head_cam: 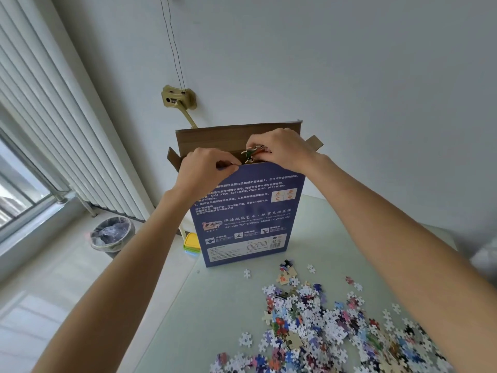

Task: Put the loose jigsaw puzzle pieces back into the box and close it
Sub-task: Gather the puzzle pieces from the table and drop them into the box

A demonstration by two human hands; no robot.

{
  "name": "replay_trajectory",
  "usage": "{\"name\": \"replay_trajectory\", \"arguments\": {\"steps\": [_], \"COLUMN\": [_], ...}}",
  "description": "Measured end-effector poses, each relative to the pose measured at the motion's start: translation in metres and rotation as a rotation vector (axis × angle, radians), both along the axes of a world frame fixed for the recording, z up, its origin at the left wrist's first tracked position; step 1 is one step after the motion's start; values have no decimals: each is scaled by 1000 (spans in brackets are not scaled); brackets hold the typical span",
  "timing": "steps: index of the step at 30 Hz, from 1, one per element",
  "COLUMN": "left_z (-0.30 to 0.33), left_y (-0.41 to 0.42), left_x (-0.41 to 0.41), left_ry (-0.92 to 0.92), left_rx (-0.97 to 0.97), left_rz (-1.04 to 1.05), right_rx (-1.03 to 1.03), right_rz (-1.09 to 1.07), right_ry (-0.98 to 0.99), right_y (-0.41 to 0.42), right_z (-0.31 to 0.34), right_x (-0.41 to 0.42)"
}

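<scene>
The tall blue puzzle box stands upright on the surface, flaps open. Left hand pinches its light, bendy rim; right hand clamps small, light, easily spilled pieces over the mouth.

I am wearing nothing on my arms: both forearms are showing bare from the lower frame edge up to the wrists. My left hand and right hand are showing bare too.
</scene>
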State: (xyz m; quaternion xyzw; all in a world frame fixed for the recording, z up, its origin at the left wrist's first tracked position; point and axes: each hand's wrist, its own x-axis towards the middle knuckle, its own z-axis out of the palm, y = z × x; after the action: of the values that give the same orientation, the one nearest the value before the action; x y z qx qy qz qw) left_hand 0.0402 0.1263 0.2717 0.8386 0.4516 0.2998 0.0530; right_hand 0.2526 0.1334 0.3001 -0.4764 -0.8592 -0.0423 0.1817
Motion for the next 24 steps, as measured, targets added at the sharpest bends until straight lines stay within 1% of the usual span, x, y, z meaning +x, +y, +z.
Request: {"name": "replay_trajectory", "arguments": {"steps": [8,10,14,17,22,24], "left_z": [1,0,-1,-1,0,0], "left_y": [-5,-6,-8,-10,-13,-14], "left_x": [1,1,1,1,1,1], "left_ry": [7,0,6,8,11,11], "left_rx": [33,47,81,85,92,96], "left_rz": [0,5,12,17,27,33], "right_rx": [-152,-139,-8,51,-5,-19], "right_rz": [-49,-64,-116,-111,6,44], "right_ry": [117,152,149,174,254,241], "right_y": [0,-2,-3,-1,-2,-6], "right_z": [0,0,-5,-6,0,-2], "right_x": [-1,0,-2,-7,-17,-18]}}
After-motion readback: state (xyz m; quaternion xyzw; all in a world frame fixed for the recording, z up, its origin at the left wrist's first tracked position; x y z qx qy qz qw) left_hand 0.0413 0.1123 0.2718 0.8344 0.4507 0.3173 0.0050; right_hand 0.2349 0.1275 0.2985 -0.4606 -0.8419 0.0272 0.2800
